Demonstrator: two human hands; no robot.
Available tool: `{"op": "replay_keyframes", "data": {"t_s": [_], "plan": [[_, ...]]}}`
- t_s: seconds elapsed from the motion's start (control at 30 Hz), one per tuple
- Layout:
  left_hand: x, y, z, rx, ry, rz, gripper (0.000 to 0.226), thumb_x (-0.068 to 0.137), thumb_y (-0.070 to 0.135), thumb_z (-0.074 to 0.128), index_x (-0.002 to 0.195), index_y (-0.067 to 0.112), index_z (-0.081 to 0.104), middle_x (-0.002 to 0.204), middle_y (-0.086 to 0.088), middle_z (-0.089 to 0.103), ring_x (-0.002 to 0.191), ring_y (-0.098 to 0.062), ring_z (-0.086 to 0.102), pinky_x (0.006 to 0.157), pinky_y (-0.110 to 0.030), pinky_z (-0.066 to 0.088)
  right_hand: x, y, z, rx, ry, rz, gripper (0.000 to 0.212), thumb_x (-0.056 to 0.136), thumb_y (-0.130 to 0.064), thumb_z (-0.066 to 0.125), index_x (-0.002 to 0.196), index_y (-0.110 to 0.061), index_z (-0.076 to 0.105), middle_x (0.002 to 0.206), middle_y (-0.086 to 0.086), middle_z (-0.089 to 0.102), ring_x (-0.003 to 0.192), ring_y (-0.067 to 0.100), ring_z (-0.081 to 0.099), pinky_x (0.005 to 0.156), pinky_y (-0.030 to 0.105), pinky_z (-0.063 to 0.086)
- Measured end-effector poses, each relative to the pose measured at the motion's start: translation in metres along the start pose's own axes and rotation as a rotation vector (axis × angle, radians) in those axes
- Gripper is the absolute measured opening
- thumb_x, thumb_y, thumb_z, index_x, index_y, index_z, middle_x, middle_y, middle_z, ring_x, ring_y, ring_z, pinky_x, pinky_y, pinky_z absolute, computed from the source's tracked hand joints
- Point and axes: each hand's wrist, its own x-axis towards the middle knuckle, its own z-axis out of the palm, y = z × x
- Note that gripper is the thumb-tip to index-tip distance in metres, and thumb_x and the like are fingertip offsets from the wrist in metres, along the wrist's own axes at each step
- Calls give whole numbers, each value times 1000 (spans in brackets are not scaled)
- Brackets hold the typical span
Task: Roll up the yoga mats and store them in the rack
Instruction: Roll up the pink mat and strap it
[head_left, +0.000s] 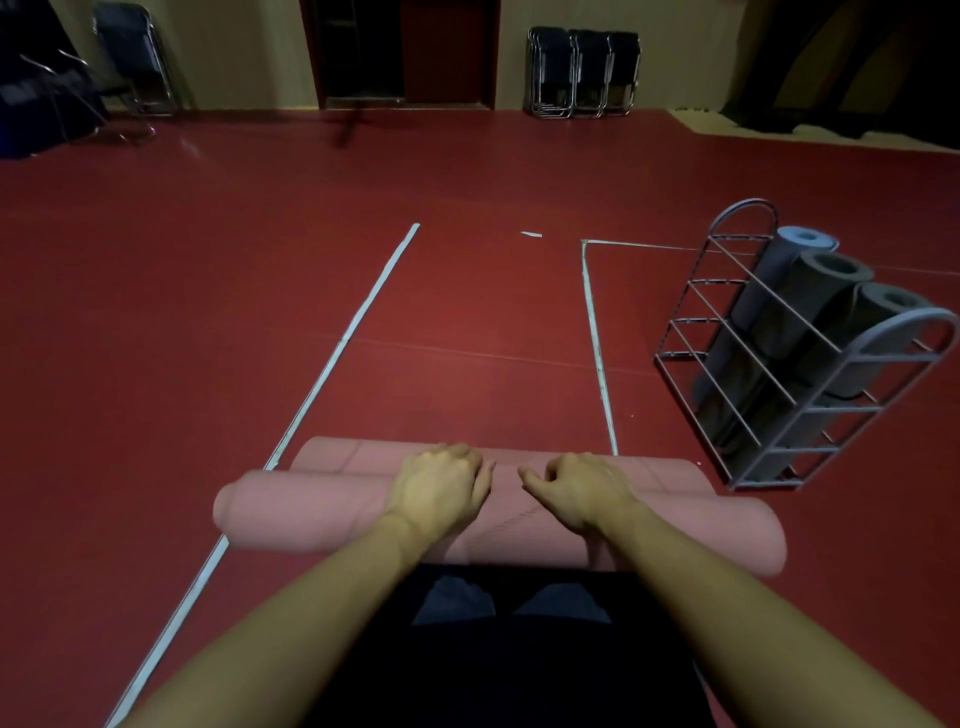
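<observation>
Step in hand: rolling of the pink yoga mat (322, 512), late stage. The roll lies crosswise in the lower centre of the frame, just ahead of the person's knees.
Unrolled remainder: only a short flat strip (363, 454) shows beyond the roll, toward mid-frame; judged a turn or so left.
Left hand (441, 491): palm down on top of the roll, left of centre; fingers curled over the far side, pressing on the mat. No pinch visible.
Right hand (582, 491): palm down on the roll, right of centre; fingers bent, tips on the mat surface near the far edge. The two hands sit near each other, apart.
Roll shape: left end juts out past the flat strip; the right end looks wider. Judged slightly uneven, possibly coning; lens distortion prevents certainty.
Rack (737, 364): grey wire frame at right of frame, standing on the red floor (156, 312), well apart from the roll.
Rack contents: three rolled mats (810, 291), one blue-grey and two dark grey, lying in the upper tiers; lower tiers partly hidden, cannot tell whether free.
Progress: rolling nearly done, storage not yet begun for this mat.
Next move calls for: pushing the roll forward over the last strip with even pressure from both hands, then gripping round it firmly so it does not spring loose on the lift toward the rack.
</observation>
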Motion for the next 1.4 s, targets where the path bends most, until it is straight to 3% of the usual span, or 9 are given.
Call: {"op": "replay_keyframes", "data": {"t_s": [0.13,0.27,0.5,0.63,0.73,0.9,1.07,1.2,1.4], "plan": [[-15,15,3,96,-7,-18,60,102,60,33,96,16,73,97,-5,70,89,-28,68,64,-33,39,1,-4,-1,-23,157,30,58,94,-72,42,91,-19,65,92,7,70,91,32,66,77,40,50],[-26,20,20,65,11,-86,62,98,60,32,82,15,71,77,-8,71,72,-27,67,76,-35,55,1,-12,-2,-204,277,-87,62,101,-69,34,92,-19,70,95,6,74,93,31,69,73,39,48],[4,14,16,51,-85,-88,74,95,59,8,100,20,71,100,-7,74,91,-29,68,79,-37,47,3,1,-5,-127,183,-143,83,94,-81,19,80,-17,71,89,11,75,89,34,69,78,40,52],[26,6,10,-3,-189,-104,61,101,55,21,108,18,69,110,-11,72,105,-35,66,82,-40,45,-1,9,-6,-99,32,-250,96,81,-94,22,132,-22,61,121,11,72,110,35,66,90,44,51],[23,8,14,24,-68,-77,49,103,49,26,108,20,65,109,-6,63,105,-30,57,91,-45,41,0,12,-1,-119,55,-263,89,82,-93,28,131,-23,51,115,9,72,104,33,67,84,43,50],[3,12,33,23,173,-97,39,99,39,42,78,16,66,78,-6,61,71,-29,56,66,-42,42,5,15,6,-129,100,-285,89,77,-98,18,119,-28,55,106,5,72,96,32,66,80,43,49],[-5,15,43,-20,60,-74,57,103,47,34,118,6,71,106,-11,73,101,-33,67,93,-44,56,10,8,8,-226,230,-236,119,66,-97,-12,126,-30,65,113,2,54,106,24,49,82,39,32],[4,11,42,124,54,37,78,103,33,-13,122,16,61,113,-8,62,108,-34,56,103,-47,38,12,1,6,-162,268,-161,96,75,-90,6,119,-25,61,109,2,60,104,28,56,83,41,38],[33,2,29,145,25,36,58,100,40,0,117,21,53,109,-3,67,96,-31,66,84,-43,41,15,-2,13,-156,410,-219,59,100,-60,25,96,-16,64,88,14,69,82,40,67,71,44,49]]}}
